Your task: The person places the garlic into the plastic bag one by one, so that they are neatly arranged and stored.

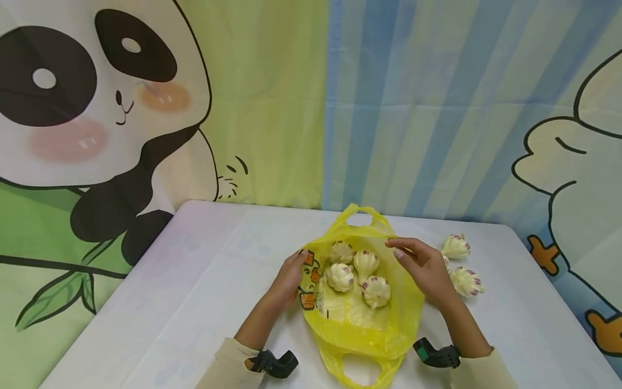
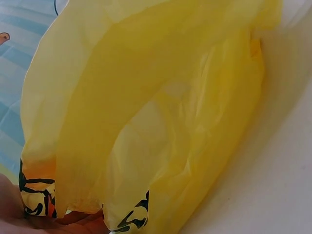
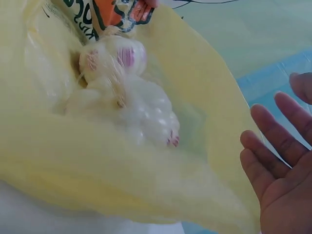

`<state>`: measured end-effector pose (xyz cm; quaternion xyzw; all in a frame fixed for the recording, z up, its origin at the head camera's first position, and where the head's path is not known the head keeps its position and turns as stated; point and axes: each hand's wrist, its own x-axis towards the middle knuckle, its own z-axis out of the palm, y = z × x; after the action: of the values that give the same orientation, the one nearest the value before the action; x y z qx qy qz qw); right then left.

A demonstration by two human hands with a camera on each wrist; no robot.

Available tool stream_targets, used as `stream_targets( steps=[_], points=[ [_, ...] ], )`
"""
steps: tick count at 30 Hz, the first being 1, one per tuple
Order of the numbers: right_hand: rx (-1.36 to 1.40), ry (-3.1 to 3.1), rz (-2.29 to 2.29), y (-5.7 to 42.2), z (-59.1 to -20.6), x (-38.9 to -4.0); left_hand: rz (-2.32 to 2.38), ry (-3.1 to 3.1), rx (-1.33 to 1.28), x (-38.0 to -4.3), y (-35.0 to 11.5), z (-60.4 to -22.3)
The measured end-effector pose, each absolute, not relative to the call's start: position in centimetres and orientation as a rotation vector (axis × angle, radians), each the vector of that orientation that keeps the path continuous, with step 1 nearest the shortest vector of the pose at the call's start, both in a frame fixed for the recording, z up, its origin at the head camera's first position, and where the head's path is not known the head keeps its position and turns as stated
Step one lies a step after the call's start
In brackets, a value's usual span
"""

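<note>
A yellow plastic bag lies on the table with its mouth spread wide. Several white and purple garlic bulbs sit inside it, and the right wrist view shows them clustered. My left hand grips the bag's left rim near the orange and black print, thumb on the inner side. In the left wrist view the yellow plastic hides most of that hand. My right hand hovers at the bag's right rim, fingers extended and holding nothing; its palm and spread fingers show in the right wrist view.
Two more garlic bulbs and part of a third lie on the white table, right of my right hand. The bag's handle loops stretch toward the back and front. Behind the table hangs a curtain with cartoon animals.
</note>
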<state>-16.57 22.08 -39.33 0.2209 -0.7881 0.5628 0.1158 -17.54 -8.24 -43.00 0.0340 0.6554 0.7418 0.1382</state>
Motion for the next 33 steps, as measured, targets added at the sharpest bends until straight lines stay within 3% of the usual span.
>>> stream_targets(
  steps=[12,33],
  points=[
    [0.533,-2.137,1.646,26.1,-39.5,-14.9,2.156,1.878,0.101,-17.4,-8.4,-42.9],
    [0.423,-2.512,1.533,30.4,-42.1,-15.2,2.148,1.894,0.091,-17.7,-8.2,-43.1]
  ],
)
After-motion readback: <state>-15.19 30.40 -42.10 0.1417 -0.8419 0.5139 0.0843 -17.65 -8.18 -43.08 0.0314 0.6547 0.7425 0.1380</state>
